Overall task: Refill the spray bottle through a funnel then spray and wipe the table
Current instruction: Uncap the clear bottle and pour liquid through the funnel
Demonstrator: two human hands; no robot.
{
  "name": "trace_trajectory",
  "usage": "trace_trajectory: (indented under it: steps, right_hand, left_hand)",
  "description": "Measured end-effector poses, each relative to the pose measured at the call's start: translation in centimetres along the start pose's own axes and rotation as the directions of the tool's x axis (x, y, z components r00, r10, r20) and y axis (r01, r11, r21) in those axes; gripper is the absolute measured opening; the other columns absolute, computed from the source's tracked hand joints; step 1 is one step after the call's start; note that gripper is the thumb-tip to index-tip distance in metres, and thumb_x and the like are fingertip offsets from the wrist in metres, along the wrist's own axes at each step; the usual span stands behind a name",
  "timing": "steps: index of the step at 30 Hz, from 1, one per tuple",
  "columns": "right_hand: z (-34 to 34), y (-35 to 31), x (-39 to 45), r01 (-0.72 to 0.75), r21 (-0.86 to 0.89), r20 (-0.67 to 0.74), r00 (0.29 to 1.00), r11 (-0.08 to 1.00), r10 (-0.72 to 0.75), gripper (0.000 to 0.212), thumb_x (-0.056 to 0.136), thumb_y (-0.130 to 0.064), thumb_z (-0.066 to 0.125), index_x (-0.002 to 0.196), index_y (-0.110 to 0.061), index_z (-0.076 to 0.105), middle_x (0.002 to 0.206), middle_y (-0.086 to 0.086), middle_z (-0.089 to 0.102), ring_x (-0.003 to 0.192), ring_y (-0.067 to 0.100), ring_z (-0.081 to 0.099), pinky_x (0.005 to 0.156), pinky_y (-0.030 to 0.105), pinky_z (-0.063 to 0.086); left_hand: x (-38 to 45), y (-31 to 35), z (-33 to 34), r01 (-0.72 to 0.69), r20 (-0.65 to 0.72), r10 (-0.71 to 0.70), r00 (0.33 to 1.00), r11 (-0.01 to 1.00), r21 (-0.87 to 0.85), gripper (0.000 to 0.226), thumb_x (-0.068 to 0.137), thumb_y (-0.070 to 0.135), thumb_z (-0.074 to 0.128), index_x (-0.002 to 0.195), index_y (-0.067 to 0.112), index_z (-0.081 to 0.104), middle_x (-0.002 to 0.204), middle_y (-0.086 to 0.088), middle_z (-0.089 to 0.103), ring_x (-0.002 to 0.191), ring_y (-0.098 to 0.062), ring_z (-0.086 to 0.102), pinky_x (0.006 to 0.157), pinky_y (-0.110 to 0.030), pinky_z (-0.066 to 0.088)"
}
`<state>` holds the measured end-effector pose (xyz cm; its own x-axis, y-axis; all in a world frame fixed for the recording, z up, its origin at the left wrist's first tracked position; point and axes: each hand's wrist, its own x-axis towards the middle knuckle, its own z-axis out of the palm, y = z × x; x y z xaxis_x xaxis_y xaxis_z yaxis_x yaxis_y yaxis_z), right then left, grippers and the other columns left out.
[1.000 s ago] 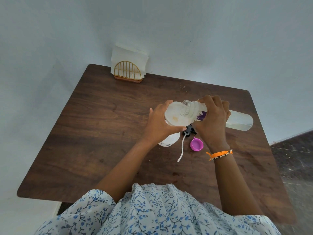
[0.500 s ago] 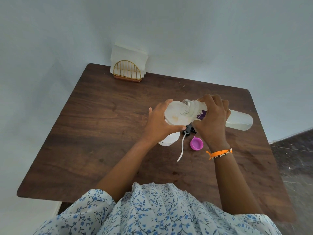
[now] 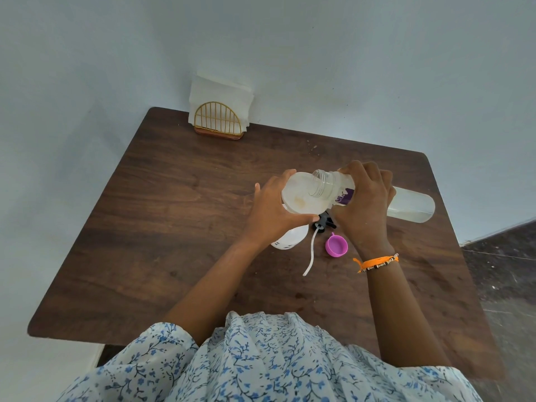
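Your right hand (image 3: 367, 204) wraps its fingers around the clear refill bottle (image 3: 406, 206), tipped almost flat so its open mouth reaches over the funnel (image 3: 301, 195) and the liquid can run out. Your left hand (image 3: 272, 210) curls around the funnel's side, thumb underneath, likely to hold it steady on the spray bottle (image 3: 290, 237), which stands on the table (image 3: 174, 227) right below it, mostly hidden by that hand. The spray head (image 3: 323, 224) with its white tube lies on the table just beside the spray bottle, taken off so the neck is free. The purple cap (image 3: 336, 245) sits near it, out of the way. Napkins in a holder (image 3: 219, 120) wait at the far edge, probably for the wiping. You look to be mid-pour; spraying and wiping are not yet begun.
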<state>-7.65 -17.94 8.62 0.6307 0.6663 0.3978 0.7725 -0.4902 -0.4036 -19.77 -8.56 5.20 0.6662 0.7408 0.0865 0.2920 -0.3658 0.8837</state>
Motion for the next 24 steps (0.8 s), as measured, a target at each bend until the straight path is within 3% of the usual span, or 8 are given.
trace_trajectory:
  steps: [5, 15, 20, 24]
  right_hand:
    - [-0.01, 0.0, 0.01, -0.001, 0.004, -0.002, 1.0, 1.0, 0.001, 0.05, 0.059, 0.0, 0.08, 0.102, -0.011, 0.058, 0.105, 0.012, 0.056, 0.105, 0.03, 0.042, 0.079, 0.033, 0.03]
    - [0.06, 0.07, 0.06, 0.002, -0.009, -0.002, 1.0, 1.0, -0.002, 0.05, 0.058, -0.002, 0.081, 0.101, -0.012, 0.058, 0.105, 0.011, 0.056, 0.105, 0.03, 0.044, 0.079, 0.034, 0.031]
    - [0.06, 0.01, 0.11, -0.003, -0.014, 0.004, 1.0, 1.0, 0.003, 0.051, 0.059, -0.002, 0.081, 0.103, -0.012, 0.057, 0.106, 0.011, 0.056, 0.106, 0.03, 0.043, 0.08, 0.033, 0.03]
    - [-0.02, -0.05, 0.04, -0.005, -0.014, 0.009, 1.0, 1.0, 0.005, 0.051, 0.06, -0.003, 0.082, 0.103, -0.012, 0.057, 0.108, 0.011, 0.056, 0.107, 0.03, 0.043, 0.081, 0.033, 0.029]
  left_hand:
    - [0.01, -0.02, -0.13, -0.001, 0.004, 0.001, 1.0, 1.0, -0.012, 0.089, 0.059, 0.041, 0.084, 0.135, 0.024, 0.041, 0.13, 0.001, 0.051, 0.119, -0.013, 0.044, 0.113, -0.056, 0.016]
    - [0.13, -0.39, 0.08, -0.001, -0.003, 0.001, 1.0, 1.0, -0.012, 0.089, 0.058, 0.044, 0.083, 0.134, 0.027, 0.04, 0.129, 0.003, 0.051, 0.114, -0.006, 0.041, 0.116, -0.053, 0.009]
    - [0.23, -0.59, 0.23, -0.005, -0.01, 0.005, 1.0, 1.0, 0.002, 0.089, 0.058, 0.045, 0.083, 0.135, 0.027, 0.04, 0.13, 0.003, 0.051, 0.119, -0.012, 0.043, 0.115, -0.05, 0.006]
    - [0.25, -0.73, 0.27, -0.011, -0.014, 0.011, 1.0, 1.0, -0.005, 0.089, 0.058, 0.045, 0.083, 0.135, 0.027, 0.04, 0.13, 0.004, 0.051, 0.113, -0.004, 0.039, 0.114, -0.047, 0.004]
